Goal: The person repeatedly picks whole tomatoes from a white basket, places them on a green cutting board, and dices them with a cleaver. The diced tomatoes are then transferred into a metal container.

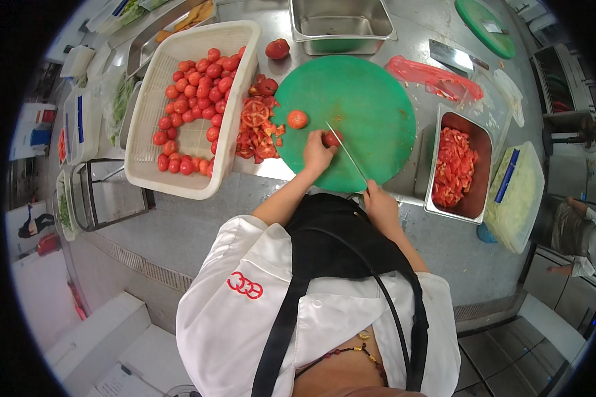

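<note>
On the round green cutting board (pixel 357 89), my left hand (pixel 319 151) grips a red tomato (pixel 334 138) from its left side. My right hand (pixel 380 202), near the board's lower edge, holds a long knife (pixel 348 156) by its handle, with the blade's far part over or against that tomato; whether it has cut in, I cannot tell. Another tomato (pixel 297 119) rests on the board up and left of my left hand. Cut tomato scraps (pixel 256 130) are heaped along the board's left edge. Diced tomato (pixel 454 166) fills part of a deep steel pan (pixel 485 198) to the right.
A white plastic basket (pixel 146 171) of whole tomatoes stands at left. An empty steel pan (pixel 345 45) sits beyond the board. A cleaver (pixel 451 55) and a red plastic bag (pixel 427 77) lie at upper right. Another person (pixel 573 233) is at far right, beyond a tub of shredded vegetable (pixel 514 203).
</note>
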The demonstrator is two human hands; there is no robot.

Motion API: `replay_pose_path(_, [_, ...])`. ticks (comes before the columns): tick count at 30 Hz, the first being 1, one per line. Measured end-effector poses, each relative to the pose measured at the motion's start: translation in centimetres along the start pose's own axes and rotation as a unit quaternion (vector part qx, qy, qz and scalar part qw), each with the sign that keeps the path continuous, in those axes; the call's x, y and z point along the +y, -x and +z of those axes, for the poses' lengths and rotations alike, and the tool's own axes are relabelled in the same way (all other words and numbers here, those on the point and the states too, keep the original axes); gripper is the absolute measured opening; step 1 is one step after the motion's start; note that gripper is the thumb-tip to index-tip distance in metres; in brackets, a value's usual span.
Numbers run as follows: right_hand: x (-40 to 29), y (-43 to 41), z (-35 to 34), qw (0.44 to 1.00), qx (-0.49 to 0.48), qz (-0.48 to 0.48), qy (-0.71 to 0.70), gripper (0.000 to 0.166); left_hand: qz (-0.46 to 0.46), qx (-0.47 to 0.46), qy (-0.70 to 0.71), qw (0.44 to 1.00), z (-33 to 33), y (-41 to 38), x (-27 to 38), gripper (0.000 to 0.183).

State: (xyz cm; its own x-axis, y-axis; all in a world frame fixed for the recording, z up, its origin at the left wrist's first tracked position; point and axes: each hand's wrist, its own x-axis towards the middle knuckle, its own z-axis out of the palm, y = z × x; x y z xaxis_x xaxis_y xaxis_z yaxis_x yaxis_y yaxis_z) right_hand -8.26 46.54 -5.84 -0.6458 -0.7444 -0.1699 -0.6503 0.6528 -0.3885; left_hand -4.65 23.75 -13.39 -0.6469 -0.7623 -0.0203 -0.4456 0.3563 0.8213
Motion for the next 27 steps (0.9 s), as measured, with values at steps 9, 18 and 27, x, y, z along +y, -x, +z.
replay_pose_path(9, [-0.4,-6.7,4.0,1.0,0.007,-0.016,0.015,0.019,0.043,0.009,-0.002,0.999,0.0,0.8,-0.1,0.042])
replay_pose_path(18, [1.0,-4.5,1.0,0.996,0.06,-0.018,0.063,0.033,0.087,0.076,0.091,0.989,-1.4,0.0,-0.5,0.033])
replay_pose_path(27, [2.4,-5.6,-2.8,0.988,0.137,-0.028,0.071,0.042,0.189,0.102,0.001,0.977,-4.7,-4.0,4.4,0.031])
